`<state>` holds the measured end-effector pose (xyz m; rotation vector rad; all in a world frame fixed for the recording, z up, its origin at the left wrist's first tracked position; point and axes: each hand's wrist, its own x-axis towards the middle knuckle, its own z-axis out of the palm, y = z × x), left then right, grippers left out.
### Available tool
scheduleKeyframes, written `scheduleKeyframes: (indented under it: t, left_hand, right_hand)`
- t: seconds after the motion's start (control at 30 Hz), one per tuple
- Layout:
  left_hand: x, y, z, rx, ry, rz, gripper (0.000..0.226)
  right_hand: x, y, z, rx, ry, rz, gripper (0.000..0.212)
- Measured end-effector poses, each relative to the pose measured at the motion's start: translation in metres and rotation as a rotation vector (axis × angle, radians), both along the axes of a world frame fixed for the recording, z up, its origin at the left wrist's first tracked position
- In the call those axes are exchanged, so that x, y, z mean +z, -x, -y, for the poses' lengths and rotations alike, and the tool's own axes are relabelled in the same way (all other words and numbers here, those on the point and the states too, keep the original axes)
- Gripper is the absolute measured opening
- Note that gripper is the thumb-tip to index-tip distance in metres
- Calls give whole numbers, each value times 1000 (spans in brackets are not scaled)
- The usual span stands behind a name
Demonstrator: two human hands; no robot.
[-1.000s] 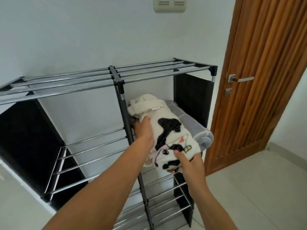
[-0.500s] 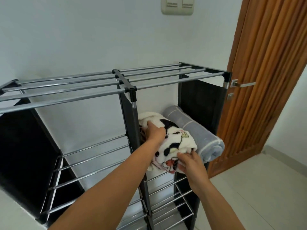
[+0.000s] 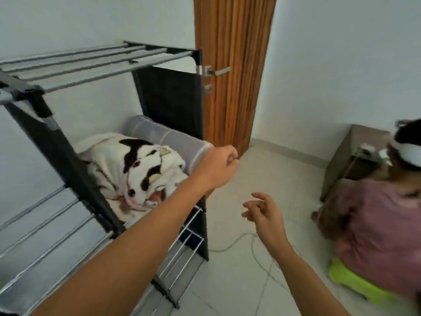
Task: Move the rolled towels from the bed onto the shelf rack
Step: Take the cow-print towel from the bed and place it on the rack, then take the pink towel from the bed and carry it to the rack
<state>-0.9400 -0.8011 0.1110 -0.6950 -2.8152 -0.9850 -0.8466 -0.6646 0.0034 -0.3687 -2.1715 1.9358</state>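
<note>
Head view. At left of the frame stands the shelf rack [image 3: 95, 65], a black frame with metal bars. On its middle tier, left of centre, lies the cow-print rolled towel [image 3: 136, 169], white with black patches, its open end facing the camera and somewhat loosened. Touching it on the far side lies the grey rolled towel [image 3: 164, 137], pressed against the rack's black side panel [image 3: 170, 99]. The two lie side by side lengthways across the bars, likely so neither rolls off and space stays free for more.

The left hand [image 3: 218, 167] sits at centre frame, in front of the grey towel's near end, fingers curled into a loose fist and holding nothing that shows. The right hand [image 3: 264, 213] is lower and to the right, over the floor, fingers relaxed and spread, empty. Both are clear of the towels, so this placement looks finished, and the next towel would have to be fetched; the bed is not in view.

Behind stands a wooden door [image 3: 234, 76]. At right a second person in a pink top [image 3: 376, 224] sits low on something lime green [image 3: 355, 286], beside a brown cabinet [image 3: 355, 156]. A white cable [image 3: 230, 245] trails across the floor tiles.
</note>
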Motion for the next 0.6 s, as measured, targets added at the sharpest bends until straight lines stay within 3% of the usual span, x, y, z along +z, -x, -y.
scheduleKeyframes:
  t: [0.13, 0.27, 0.43, 0.6]
  left_hand:
    - [-58, -18, -102, -358, 350, 289, 36]
    - [-96, -88, -199, -645, 413, 433, 34]
    - [-131, -188, -293, -849, 429, 454, 25]
    - [-145, -285, -386, -1002, 499, 375, 22]
  right_hand:
    - [-16, -82, -96, -357, -51, 109, 9]
    - [-25, -195, -166, -724, 44, 188, 14]
    - [-61, -345, -207, -1213, 382, 202, 22]
    - [-81, -467, -238, -1512, 692, 132, 20]
